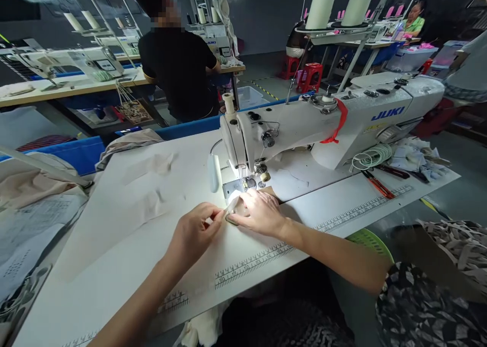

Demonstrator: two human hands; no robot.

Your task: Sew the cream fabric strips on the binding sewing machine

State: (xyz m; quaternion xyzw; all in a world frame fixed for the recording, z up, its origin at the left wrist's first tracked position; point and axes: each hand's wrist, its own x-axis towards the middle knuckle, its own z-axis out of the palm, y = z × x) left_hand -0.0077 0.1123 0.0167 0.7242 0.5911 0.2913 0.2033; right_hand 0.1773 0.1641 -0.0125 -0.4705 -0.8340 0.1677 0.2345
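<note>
My left hand (200,228): thumb and forefinger pinched together on the edge of a small, pale, thin cloth piece (235,201). My right hand (262,212): laid over the same piece, thumb and forefinger apart; whether its other fingers grip, I cannot tell. Cloth piece: on the white, flat-topped desk (114,255), just before the needle area of one white JUKI sewing machine (292,134). Also on desk, to the right: pale green coiled cord (373,157); orange-red handled tool (378,184), near the cord.
</note>
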